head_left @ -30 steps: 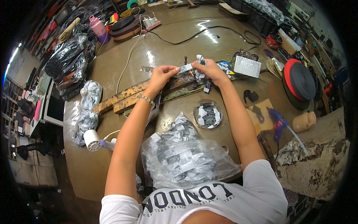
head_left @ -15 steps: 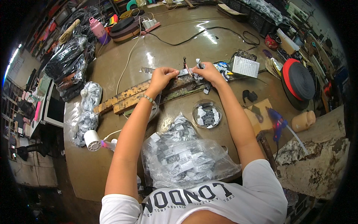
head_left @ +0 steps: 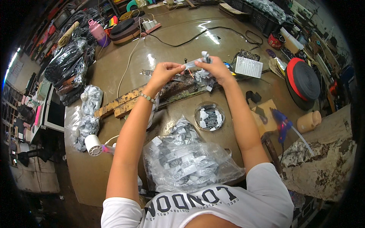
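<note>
Above the wooden bars, a grey-and-white label strip (head_left: 191,64) is stretched between my hands. My left hand (head_left: 166,75) pinches its left end between thumb and fingertips. The other end is in my right hand (head_left: 216,70), with folded strip sticking up past the fingers. More grey-white labels (head_left: 201,75) hang or lie just beneath the right hand; which, I cannot tell. Under the hands run worn yellow-and-brown wooden bars (head_left: 131,103), with a dark upright bolt (head_left: 186,60) behind the strip. A round clear tub (head_left: 211,117) of cut labels stands nearer to me.
A clear plastic bag (head_left: 190,163) full of labels lies close to my body. At left are a small white fan (head_left: 93,145) and another label bag (head_left: 90,98). A blue glue gun (head_left: 280,123), strap rolls (head_left: 304,79) and a white gridded block (head_left: 249,67) lie to the right.
Both hands have risen a little and moved away from the bars. The strip between them now shows as a longer, taut, slanted length.
</note>
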`<state>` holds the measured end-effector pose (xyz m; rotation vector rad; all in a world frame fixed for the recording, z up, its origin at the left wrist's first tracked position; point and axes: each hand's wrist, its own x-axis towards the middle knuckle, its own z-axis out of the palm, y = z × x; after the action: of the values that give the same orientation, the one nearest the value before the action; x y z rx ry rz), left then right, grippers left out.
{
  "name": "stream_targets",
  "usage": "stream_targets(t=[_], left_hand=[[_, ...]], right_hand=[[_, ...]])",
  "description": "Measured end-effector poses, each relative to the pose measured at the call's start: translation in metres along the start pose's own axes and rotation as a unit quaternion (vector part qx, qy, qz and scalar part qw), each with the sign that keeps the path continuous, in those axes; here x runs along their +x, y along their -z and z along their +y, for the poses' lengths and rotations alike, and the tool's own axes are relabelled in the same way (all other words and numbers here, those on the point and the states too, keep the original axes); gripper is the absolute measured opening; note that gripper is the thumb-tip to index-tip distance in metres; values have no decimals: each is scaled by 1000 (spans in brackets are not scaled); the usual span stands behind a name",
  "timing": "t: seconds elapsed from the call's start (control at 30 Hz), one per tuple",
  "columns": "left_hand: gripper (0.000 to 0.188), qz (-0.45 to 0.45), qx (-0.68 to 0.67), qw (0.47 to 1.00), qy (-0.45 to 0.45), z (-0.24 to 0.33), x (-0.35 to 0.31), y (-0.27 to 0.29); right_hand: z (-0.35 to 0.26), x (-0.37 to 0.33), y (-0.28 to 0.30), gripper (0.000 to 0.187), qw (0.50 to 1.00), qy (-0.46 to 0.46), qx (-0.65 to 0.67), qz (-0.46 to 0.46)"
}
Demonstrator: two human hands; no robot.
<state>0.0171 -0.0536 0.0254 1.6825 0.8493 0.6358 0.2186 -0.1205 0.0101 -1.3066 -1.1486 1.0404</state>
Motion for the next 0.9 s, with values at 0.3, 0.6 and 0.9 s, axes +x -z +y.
stream_targets(t=[0.3,0.6,0.9], left_hand=[[21,7,-18,997,76,-20,-11,19],[21,1,13,998,65,-26,-7,17],[27,28,-21,997,72,-20,-14,12]], right_hand=[[32,11,21,24,996,-69,58,-8],[37,10,22,23,998,-58,12,-11],[39,13,12,13,991,-1,112,70]])
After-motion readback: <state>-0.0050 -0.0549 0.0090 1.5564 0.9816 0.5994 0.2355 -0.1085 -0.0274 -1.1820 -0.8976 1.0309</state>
